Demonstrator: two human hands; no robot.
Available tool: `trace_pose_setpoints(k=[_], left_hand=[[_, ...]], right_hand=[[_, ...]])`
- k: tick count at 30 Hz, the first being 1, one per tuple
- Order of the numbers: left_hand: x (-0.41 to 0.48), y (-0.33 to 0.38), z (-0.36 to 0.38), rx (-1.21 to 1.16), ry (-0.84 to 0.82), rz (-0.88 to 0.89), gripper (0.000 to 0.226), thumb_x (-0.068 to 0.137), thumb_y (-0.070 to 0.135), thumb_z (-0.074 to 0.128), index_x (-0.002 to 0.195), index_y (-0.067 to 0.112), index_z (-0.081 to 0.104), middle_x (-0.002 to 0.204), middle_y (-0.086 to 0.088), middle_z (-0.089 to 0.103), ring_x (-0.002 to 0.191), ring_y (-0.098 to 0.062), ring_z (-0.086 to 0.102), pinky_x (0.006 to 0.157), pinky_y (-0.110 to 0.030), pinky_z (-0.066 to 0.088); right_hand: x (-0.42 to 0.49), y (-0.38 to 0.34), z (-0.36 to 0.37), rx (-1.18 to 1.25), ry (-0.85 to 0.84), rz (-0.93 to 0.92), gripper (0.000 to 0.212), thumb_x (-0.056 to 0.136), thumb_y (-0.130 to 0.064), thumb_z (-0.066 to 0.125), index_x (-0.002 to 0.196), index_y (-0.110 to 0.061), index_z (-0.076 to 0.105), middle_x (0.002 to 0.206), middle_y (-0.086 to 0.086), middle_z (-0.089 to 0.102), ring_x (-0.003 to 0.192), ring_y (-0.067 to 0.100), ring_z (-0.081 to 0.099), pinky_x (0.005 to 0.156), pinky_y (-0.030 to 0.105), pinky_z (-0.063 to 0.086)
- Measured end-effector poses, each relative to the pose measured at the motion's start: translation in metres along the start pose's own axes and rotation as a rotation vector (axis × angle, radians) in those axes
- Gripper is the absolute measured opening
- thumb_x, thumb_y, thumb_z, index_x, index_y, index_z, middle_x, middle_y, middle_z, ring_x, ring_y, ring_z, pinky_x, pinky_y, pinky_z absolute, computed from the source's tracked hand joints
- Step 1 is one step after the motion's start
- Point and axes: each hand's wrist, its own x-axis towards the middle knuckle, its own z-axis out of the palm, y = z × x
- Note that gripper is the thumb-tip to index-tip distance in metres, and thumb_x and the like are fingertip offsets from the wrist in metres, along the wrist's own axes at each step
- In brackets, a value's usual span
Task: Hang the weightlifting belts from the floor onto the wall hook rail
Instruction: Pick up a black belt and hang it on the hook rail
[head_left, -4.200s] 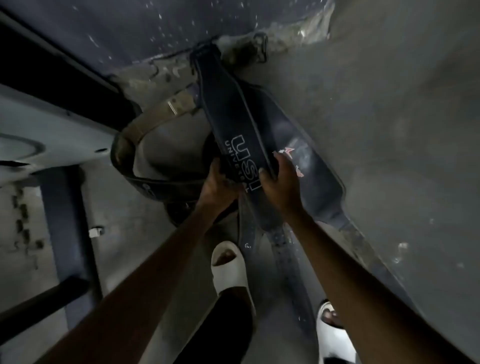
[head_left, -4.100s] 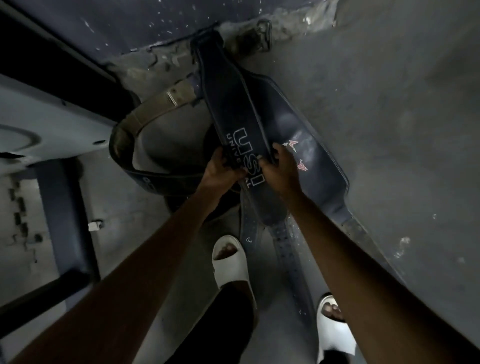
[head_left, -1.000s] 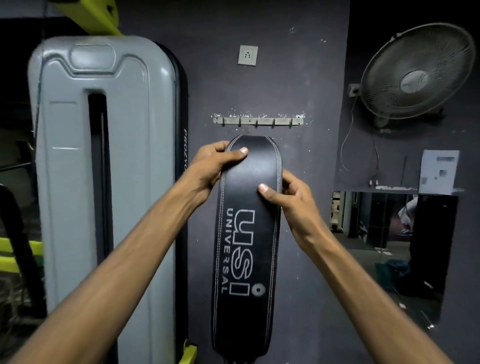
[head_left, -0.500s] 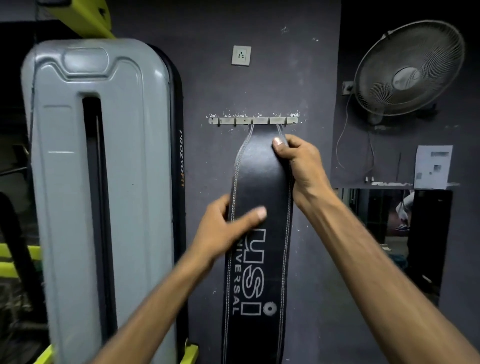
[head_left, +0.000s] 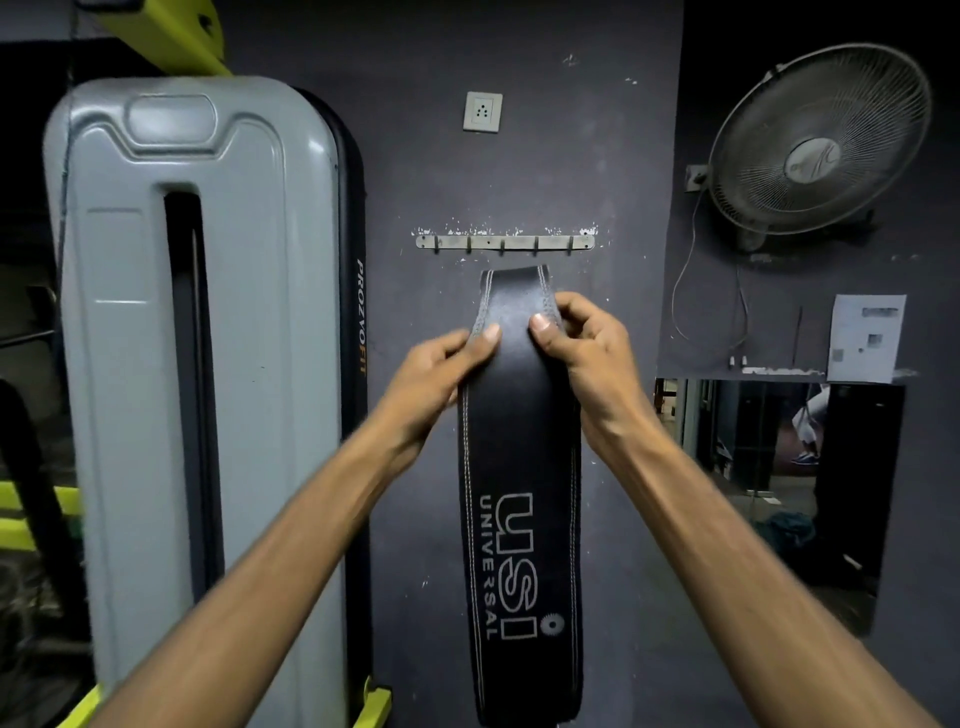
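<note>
A black leather weightlifting belt (head_left: 519, 467) with "USI UNIVERSAL" lettering hangs folded in front of the dark wall, its folded top just below the metal hook rail (head_left: 505, 242). My left hand (head_left: 441, 369) pinches the belt's left edge near the top, thumb on the front. On the right edge, my right hand (head_left: 587, 348) grips it the same way at about the same height. The rail's several hooks are bare. The belt's lower end runs out of view at the bottom.
A tall grey weight-stack cover (head_left: 197, 364) of a gym machine stands left of the rail. A wall fan (head_left: 821, 140) hangs at the upper right, a mirror (head_left: 769, 488) below it. A wall socket (head_left: 483, 111) sits above the rail.
Over four seconds the belt went from the floor up to the wall. Half a second ago its top reached the rail; now it sits lower, and my left hand has moved up to its top edge.
</note>
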Motion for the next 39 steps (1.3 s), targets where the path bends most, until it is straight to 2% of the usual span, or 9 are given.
trace_pose_setpoints(k=[5, 9, 16, 21, 27, 30, 32, 34, 39], left_hand=[[0.030, 0.020, 0.015, -0.086, 0.078, 0.033, 0.029, 0.086, 0.001, 0.070, 0.114, -0.006, 0.068, 0.101, -0.017, 0.074, 0.083, -0.022, 0.072, 0.081, -0.035, 0.059], [0.028, 0.012, 0.021, -0.149, 0.107, 0.021, 0.030, 0.084, -0.009, 0.066, 0.114, -0.005, 0.067, 0.094, -0.015, 0.074, 0.073, -0.018, 0.072, 0.072, -0.030, 0.061], [0.030, -0.012, 0.017, -0.107, 0.081, 0.042, 0.042, 0.082, -0.008, 0.070, 0.123, 0.000, 0.066, 0.115, -0.023, 0.072, 0.096, -0.029, 0.070, 0.088, -0.038, 0.059], [0.021, -0.024, 0.016, 0.001, -0.006, 0.110, 0.044, 0.078, 0.002, 0.077, 0.121, 0.006, 0.069, 0.117, -0.018, 0.073, 0.106, -0.030, 0.070, 0.095, -0.041, 0.055], [0.008, -0.045, 0.024, 0.114, -0.015, 0.043, 0.024, 0.087, 0.013, 0.072, 0.111, 0.006, 0.073, 0.107, -0.012, 0.077, 0.098, -0.028, 0.071, 0.089, -0.035, 0.056], [0.027, -0.050, 0.028, 0.091, 0.047, -0.099, 0.042, 0.088, 0.043, 0.070, 0.100, 0.002, 0.072, 0.077, -0.018, 0.063, 0.069, -0.025, 0.055, 0.067, -0.029, 0.047], [0.043, -0.050, 0.034, 0.058, 0.093, -0.135, 0.054, 0.089, 0.052, 0.066, 0.108, 0.002, 0.073, 0.092, -0.028, 0.071, 0.077, -0.028, 0.058, 0.071, -0.033, 0.049], [0.057, -0.049, 0.040, 0.001, 0.131, -0.126, 0.053, 0.092, 0.052, 0.062, 0.113, 0.005, 0.073, 0.107, -0.025, 0.073, 0.086, -0.030, 0.065, 0.082, -0.038, 0.052], [0.081, -0.058, 0.053, -0.005, 0.186, -0.081, 0.034, 0.098, 0.023, 0.059, 0.116, -0.006, 0.066, 0.063, 0.007, 0.070, 0.054, -0.003, 0.063, 0.060, -0.017, 0.049]], right_hand=[[-0.017, 0.013, -0.013, -0.097, -0.056, -0.035, 0.026, 0.095, -0.008, 0.068, 0.121, -0.005, 0.067, 0.114, 0.012, 0.075, 0.103, 0.024, 0.073, 0.091, 0.035, 0.059], [-0.069, 0.049, -0.032, -0.185, -0.177, 0.053, 0.045, 0.080, -0.002, 0.083, 0.122, -0.006, 0.068, 0.112, 0.005, 0.078, 0.104, 0.019, 0.075, 0.086, 0.027, 0.058], [-0.091, 0.087, -0.057, -0.294, -0.419, 0.210, 0.034, 0.083, -0.011, 0.083, 0.115, -0.007, 0.073, 0.110, 0.003, 0.079, 0.099, 0.013, 0.074, 0.083, 0.027, 0.056], [-0.013, 0.040, -0.043, 0.054, -0.196, 0.291, 0.051, 0.086, -0.059, 0.067, 0.112, -0.016, 0.076, 0.114, 0.009, 0.076, 0.110, 0.029, 0.070, 0.098, 0.042, 0.051], [0.026, 0.027, -0.038, 0.158, -0.011, 0.370, 0.023, 0.101, -0.018, 0.058, 0.080, -0.011, 0.063, 0.051, -0.008, 0.062, 0.043, 0.002, 0.057, 0.046, 0.015, 0.046], [0.016, 0.042, -0.042, 0.130, -0.014, 0.336, 0.018, 0.100, -0.012, 0.059, 0.083, -0.009, 0.064, 0.066, 0.000, 0.066, 0.054, 0.008, 0.061, 0.052, 0.017, 0.049], [0.006, 0.050, -0.047, 0.093, -0.028, 0.293, 0.014, 0.101, -0.009, 0.058, 0.099, -0.002, 0.070, 0.081, 0.005, 0.075, 0.067, 0.010, 0.069, 0.059, 0.018, 0.053], [-0.001, 0.056, -0.054, 0.073, -0.053, 0.254, 0.018, 0.101, -0.008, 0.058, 0.111, -0.001, 0.071, 0.092, 0.008, 0.078, 0.078, 0.011, 0.073, 0.066, 0.018, 0.055], [-0.004, 0.074, -0.076, -0.003, -0.147, 0.288, 0.015, 0.099, -0.014, 0.062, 0.107, -0.006, 0.072, 0.093, 0.012, 0.075, 0.080, 0.018, 0.069, 0.071, 0.029, 0.055]])
